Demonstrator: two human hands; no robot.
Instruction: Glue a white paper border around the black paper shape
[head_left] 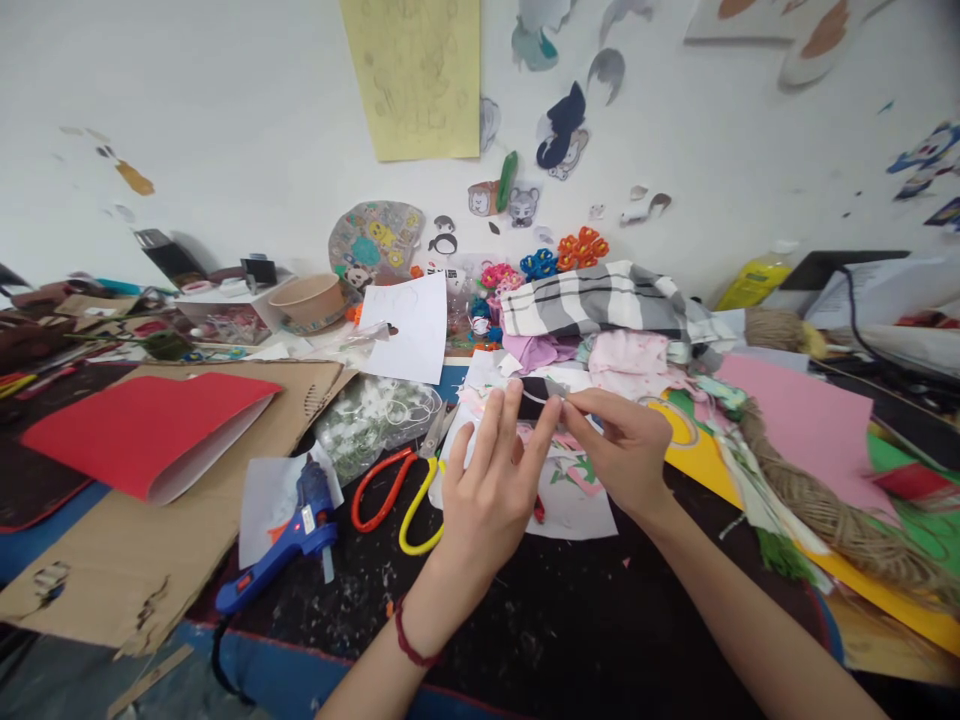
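Observation:
Both hands are close together over a white sheet (581,515) strewn with pink and green scraps. A small black piece (534,396) with a pale curved line lies at the fingertips. My left hand (491,475), a dark red band at its wrist, has its fingers spread against the piece's near edge. My right hand (622,440) pinches at the piece's right end, thumb and index finger together; what lies between them is too small to make out. Left of my hands are scissors (384,490) with one red and one yellow handle, and a blue glue gun (296,535) on white paper.
A red folder (142,425) lies on cardboard (112,570) at the left. Behind the hands are a plastic bag (367,420) and checked cloth (592,300). Twine (832,510), a pink sheet (806,410) and yellow paper (697,460) lie at the right.

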